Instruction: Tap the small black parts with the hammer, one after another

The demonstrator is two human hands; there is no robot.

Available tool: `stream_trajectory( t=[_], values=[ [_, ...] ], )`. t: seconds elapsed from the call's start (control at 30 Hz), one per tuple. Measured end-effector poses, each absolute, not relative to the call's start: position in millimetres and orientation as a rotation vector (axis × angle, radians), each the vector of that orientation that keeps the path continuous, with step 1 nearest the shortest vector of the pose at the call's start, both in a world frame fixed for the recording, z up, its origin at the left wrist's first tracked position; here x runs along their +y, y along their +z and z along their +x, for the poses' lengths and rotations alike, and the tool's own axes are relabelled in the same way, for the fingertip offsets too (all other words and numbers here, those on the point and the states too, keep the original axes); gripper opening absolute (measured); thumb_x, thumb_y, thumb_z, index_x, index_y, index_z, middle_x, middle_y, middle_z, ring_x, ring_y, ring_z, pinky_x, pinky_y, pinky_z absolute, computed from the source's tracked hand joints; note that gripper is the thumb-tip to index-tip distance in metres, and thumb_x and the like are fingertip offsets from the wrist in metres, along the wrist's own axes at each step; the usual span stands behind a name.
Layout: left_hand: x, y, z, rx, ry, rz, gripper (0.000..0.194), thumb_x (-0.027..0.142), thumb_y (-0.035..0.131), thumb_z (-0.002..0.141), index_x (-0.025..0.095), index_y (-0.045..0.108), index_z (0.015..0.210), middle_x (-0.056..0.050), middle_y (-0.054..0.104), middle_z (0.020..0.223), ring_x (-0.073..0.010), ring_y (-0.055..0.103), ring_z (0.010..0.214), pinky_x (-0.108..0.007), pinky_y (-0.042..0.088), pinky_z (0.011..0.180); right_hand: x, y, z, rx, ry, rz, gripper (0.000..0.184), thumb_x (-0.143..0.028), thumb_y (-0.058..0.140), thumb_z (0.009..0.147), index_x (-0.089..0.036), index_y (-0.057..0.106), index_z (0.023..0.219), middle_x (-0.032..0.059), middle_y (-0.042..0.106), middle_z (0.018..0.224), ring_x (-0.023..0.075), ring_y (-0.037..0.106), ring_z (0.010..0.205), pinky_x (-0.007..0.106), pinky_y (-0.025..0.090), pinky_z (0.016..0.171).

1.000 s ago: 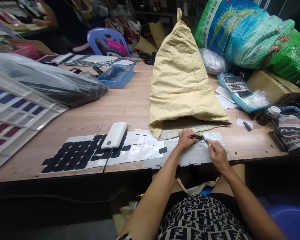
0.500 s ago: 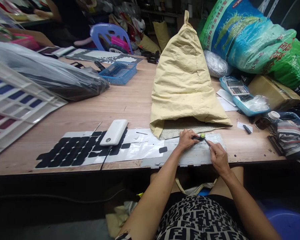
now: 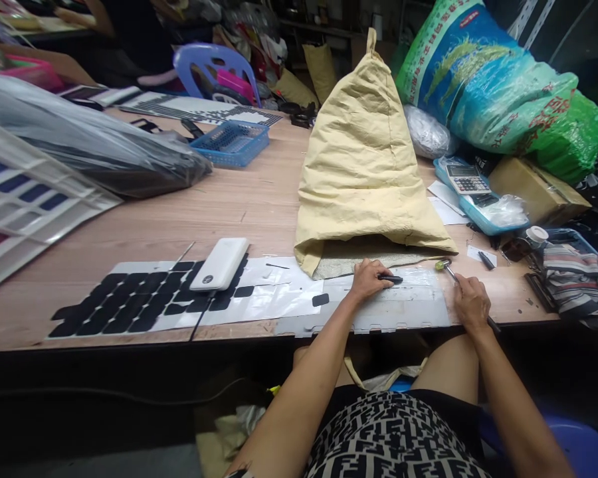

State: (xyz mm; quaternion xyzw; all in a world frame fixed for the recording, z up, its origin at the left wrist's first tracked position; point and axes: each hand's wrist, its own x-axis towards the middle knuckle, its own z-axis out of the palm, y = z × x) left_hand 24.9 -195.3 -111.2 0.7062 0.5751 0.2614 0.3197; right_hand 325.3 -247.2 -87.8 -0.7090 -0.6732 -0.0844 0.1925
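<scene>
– Several things crowd your table [image 3: 219, 206]; what sits at your far left?

– A white slatted frame [image 3: 87, 199] with coloured cells, and a plastic-wrapped bundle [image 3: 129, 153] beside it. Nearer you lie rows of black patches [image 3: 144, 285], with a white device [image 3: 222, 264] over them, hiding some. Farther back sits a blue basket [image 3: 234, 143].

– And what stands in the way ahead of you?

– A yellow cloth bag [image 3: 363, 172]: its gaping lower edge lies just beyond your left hand [image 3: 367, 279], blocking the table behind.

– What are your hands holding?

– Your left fingers grip one end of a slim black piece [image 3: 391, 279] over the pale board [image 3: 413, 305]; whether it touches the board, I can't tell. Your right hand [image 3: 472, 299] is wrapped around a small hammer [image 3: 447, 267], its yellow-green head near the board's far right corner.

– And farther right?

– A calculator [image 3: 468, 181] sits in a blue tray [image 3: 498, 229]; nearer, a card [image 3: 475, 253] bears a dark cap-like piece [image 3: 487, 261], and a striped cloth [image 3: 573, 279] is bunched at the far right.
</scene>
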Motion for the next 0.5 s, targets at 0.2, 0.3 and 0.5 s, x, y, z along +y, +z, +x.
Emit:
stream_trajectory(
  t=[0.2,0.3,0.5],
  values=[
    [-196.1,-107.8,23.8,1.494,0.659,1.885,0.015,0.033,0.082,0.075,0.031,0.082,0.090,-0.001,0.071,0.097,-0.0260,0.052,0.106,-0.044,0.033,0.100,-238.0,-102.1,337.5,-1.894,-0.375,-2.022,0.036,-0.027,0.046,0.098,-0.020,0.071,0.124,0.0096,0.061,0.097,0.0224,0.046,0.087,0.034,0.034,0.076],
    [-198.9,-104.2,20.6,1.442,0.622,1.907,0.017,0.034,0.085,0.072,0.032,0.082,0.089,-0.002,0.070,0.101,-0.0276,0.052,0.110,-0.047,0.034,0.104,-239.2,-103.1,335.9,-1.914,-0.384,-2.027,0.036,-0.027,0.046,0.098,-0.020,0.069,0.125,0.0098,0.060,0.099,0.0228,0.046,0.088,0.034,0.034,0.076],
    [-251.5,-97.2,6.4,1.090,0.449,2.021,0.026,0.029,0.094,0.060,0.035,0.084,0.083,-0.001,0.054,0.147,-0.0365,0.038,0.142,-0.054,0.023,0.121,-240.6,-101.8,336.1,-1.928,-0.403,-2.040,0.036,-0.025,0.045,0.097,-0.021,0.068,0.125,0.0098,0.060,0.099,0.0231,0.045,0.089,0.034,0.033,0.076]
  ],
)
